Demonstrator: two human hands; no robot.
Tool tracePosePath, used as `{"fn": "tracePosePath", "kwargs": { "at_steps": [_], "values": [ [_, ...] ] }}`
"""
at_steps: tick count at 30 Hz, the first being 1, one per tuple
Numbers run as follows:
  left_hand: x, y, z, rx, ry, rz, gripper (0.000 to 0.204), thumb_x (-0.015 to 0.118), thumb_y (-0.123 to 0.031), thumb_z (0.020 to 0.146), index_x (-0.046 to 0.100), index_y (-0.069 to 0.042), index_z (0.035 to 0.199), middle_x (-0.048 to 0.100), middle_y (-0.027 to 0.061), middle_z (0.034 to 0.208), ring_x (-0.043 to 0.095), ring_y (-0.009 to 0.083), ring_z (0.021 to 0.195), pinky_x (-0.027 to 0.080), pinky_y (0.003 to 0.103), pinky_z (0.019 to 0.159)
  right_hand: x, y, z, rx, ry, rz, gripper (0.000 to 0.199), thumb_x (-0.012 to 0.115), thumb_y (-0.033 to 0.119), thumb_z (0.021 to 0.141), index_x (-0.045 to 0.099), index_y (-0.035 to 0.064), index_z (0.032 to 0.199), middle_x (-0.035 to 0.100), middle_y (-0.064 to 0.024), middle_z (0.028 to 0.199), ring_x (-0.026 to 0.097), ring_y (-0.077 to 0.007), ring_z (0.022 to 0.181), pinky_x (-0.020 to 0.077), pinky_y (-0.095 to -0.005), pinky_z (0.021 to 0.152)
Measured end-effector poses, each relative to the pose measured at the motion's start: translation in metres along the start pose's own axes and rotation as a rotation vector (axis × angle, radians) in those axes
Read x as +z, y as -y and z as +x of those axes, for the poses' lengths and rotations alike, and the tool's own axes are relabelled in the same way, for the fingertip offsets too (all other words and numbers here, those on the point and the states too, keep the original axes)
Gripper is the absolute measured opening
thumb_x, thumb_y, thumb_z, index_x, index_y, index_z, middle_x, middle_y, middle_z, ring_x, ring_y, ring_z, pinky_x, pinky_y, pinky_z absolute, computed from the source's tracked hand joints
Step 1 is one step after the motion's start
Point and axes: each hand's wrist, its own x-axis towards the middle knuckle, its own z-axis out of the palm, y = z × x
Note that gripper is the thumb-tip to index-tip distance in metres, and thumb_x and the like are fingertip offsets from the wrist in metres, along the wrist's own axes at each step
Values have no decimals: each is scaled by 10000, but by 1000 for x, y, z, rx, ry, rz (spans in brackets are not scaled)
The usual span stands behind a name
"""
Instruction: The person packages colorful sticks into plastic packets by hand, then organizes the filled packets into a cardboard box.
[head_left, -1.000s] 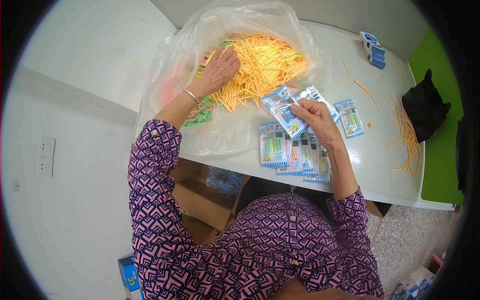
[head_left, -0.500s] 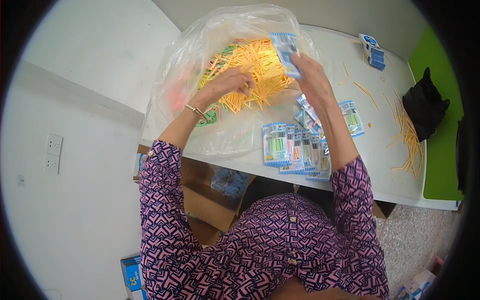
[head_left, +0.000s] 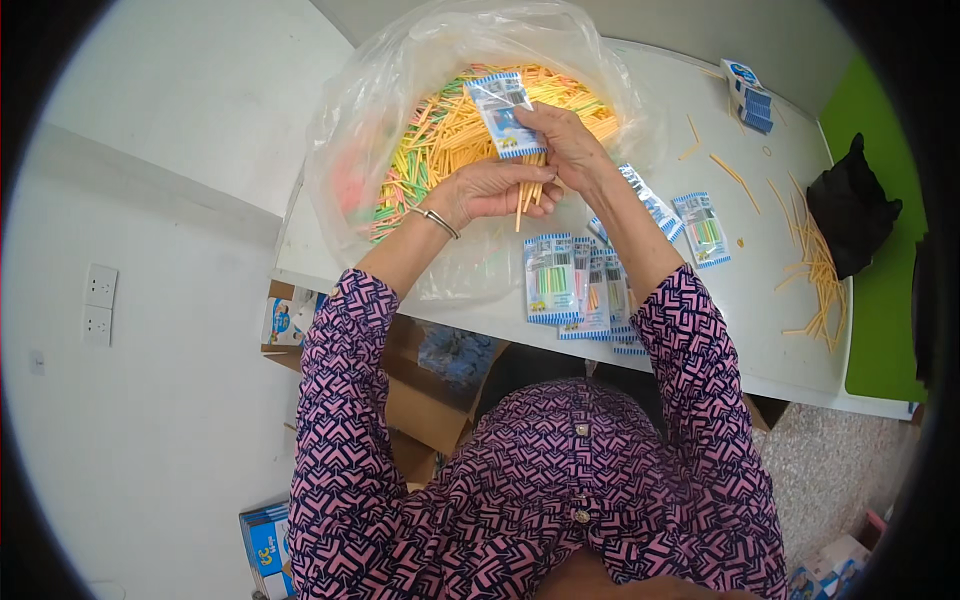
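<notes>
Obs., standing by the table:

- L hand [head_left: 492, 188] closed around a small bunch of sticks [head_left: 527, 196], held upright-ish; lower ends poke out below the fingers toward 6 o'clock. Thin bangle [head_left: 436, 221] on L wrist.
- R hand [head_left: 567, 143] pinches a clear sleeve [head_left: 503, 112] w/ blue-white edge, held just above the bunch, at 12 o'clock from L hand. Sleeve's lower end meets the stick tops; can't tell if any sticks are inside yet.
- Both hands are over the mouth of a big clear bag [head_left: 372, 120], which lies open on the white table [head_left: 760, 300]. Bag holds a loose heap of sticks [head_left: 440, 135], yellow/orange w/ some green and pink.
- At 5 o'clock from the hands: filled packs [head_left: 575, 280] fanned out near the table's front edge, overlapping. One more pack [head_left: 704, 229] at 3 o'clock, apart from the fan.
- Stray sticks [head_left: 815, 270] piled at 3 o'clock, toward table's R end, beside a black cloth [head_left: 850, 215].
- Small blue-white boxes [head_left: 748, 92] at 2 o'clock, far corner.
- Cardboard boxes [head_left: 420, 390] under table, at 7 o'clock.
</notes>
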Motion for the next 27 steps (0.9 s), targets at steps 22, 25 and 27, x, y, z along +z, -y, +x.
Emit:
{"fn": "tracePosePath", "kwargs": {
  "at_steps": [22, 25, 27],
  "values": [
    [39, -50, -26, 747, -455, 341, 388, 426, -290, 978, 580, 62, 1029, 622, 188, 1073, 588, 253, 1032, 458, 376, 919, -35, 16, -61, -32, -2, -645, 257, 629, 277, 865, 684, 26, 863, 614, 30, 714, 518, -21, 642, 399, -169, 595],
    [44, -45, -27, 757, -435, 384, 412, 427, -302, 977, 580, 76, 1038, 628, 188, 1061, 588, 246, 1039, 450, 368, 924, -35, 17, -67, -7, 52, -612, 260, 630, 277, 866, 687, 24, 889, 625, 30, 725, 532, -18, 655, 407, -166, 603],
    [50, -38, -24, 758, -414, 414, 426, 427, -309, 977, 578, 83, 1047, 632, 185, 1055, 588, 239, 1038, 446, 363, 925, -35, 17, -70, 3, 57, -569, 260, 629, 274, 868, 688, 24, 903, 635, 27, 738, 542, -18, 666, 414, -165, 611]
  ]
}}
